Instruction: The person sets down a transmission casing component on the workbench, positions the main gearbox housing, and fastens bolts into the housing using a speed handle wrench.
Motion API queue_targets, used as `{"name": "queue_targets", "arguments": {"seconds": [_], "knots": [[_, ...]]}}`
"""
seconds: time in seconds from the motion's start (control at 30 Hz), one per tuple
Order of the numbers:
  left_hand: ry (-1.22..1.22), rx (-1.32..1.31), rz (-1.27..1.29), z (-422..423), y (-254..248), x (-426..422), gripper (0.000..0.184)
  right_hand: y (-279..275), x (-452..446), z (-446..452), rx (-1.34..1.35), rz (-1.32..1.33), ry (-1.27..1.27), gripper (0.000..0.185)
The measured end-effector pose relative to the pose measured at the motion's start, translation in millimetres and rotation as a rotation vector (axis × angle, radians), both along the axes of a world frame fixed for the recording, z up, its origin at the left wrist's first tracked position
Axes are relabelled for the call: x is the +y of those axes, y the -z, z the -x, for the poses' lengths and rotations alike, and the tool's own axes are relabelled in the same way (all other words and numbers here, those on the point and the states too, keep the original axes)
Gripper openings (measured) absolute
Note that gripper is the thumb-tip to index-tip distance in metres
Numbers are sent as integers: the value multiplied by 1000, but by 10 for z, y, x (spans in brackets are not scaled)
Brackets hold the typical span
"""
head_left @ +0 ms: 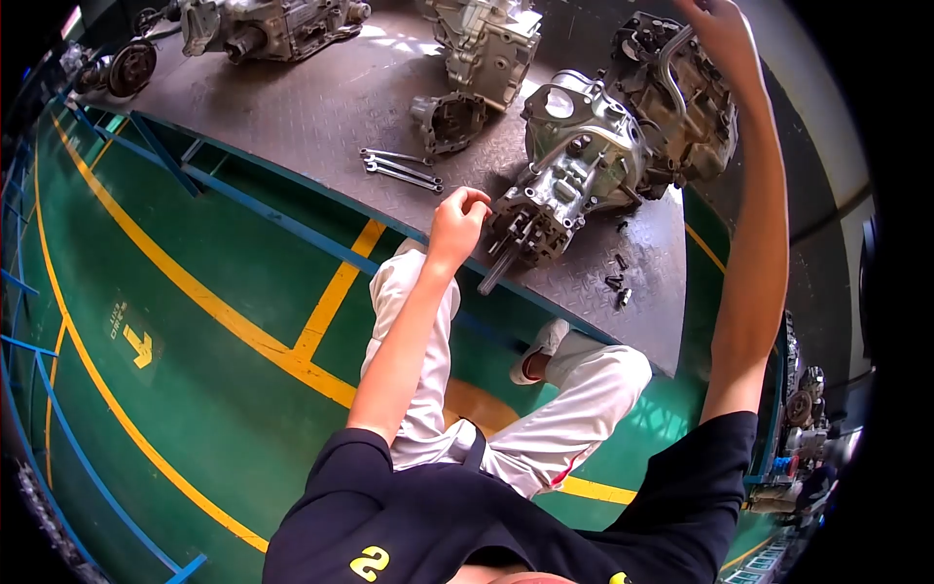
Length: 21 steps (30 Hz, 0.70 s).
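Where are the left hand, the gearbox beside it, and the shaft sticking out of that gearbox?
Left hand (459, 226): head view, back of the hand.
Gearbox (565, 181): head view, metal casing.
Shaft (499, 268): head view, middle of its protruding length.

left hand (459, 228): near gearbox (572, 183) | right hand (722, 37): view's top edge | wrenches (404, 176), bolts (615, 282): on metal table (302, 122)

On shirt (438, 526) — yellow 2 (370, 563); toward floor's (214, 389) left edge — yellow arrow (139, 346) with lettering (119, 319) too blurred to read.
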<state>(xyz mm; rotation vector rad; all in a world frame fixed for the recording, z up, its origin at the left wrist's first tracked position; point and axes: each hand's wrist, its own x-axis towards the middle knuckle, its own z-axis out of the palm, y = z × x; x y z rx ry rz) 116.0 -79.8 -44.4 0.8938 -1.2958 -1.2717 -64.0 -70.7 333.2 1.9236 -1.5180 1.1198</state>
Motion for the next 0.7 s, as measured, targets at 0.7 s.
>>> {"name": "queue_targets", "arguments": {"seconds": [0.7], "knots": [[-45,-49,47,-76,35,17,18,-111,-248,144,179,-18,-42,24]]}}
